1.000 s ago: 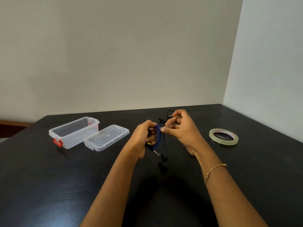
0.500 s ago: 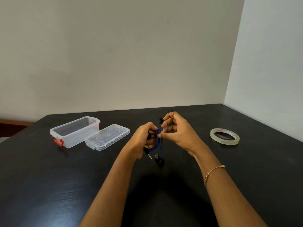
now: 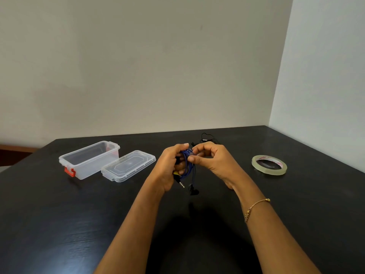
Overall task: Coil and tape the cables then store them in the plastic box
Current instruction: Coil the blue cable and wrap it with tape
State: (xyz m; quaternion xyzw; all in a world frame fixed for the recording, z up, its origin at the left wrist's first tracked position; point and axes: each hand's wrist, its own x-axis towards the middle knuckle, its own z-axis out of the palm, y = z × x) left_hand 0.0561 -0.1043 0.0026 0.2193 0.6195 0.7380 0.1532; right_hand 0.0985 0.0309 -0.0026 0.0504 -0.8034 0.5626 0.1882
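My left hand (image 3: 167, 167) grips a coiled blue earphone cable (image 3: 187, 165) above the middle of the black table; its jack plug and dark earbuds hang below the coil. My right hand (image 3: 213, 161) pinches the top of the coil with thumb and forefinger, a small clear piece of tape seemingly between them. A black cable (image 3: 206, 137) lies loose on the table just behind my hands. The clear plastic box (image 3: 88, 159) with red latches stands open at the left, and its lid (image 3: 128, 165) lies beside it. A roll of clear tape (image 3: 269, 165) lies flat at the right.
The dark table (image 3: 49, 224) ends at a wall behind and a wall on the right. Its left edge runs past the box.
My hands have stayed close together on the blue coil; the right fingers shifted around its top, and the dangling earbuds swung slightly lower.
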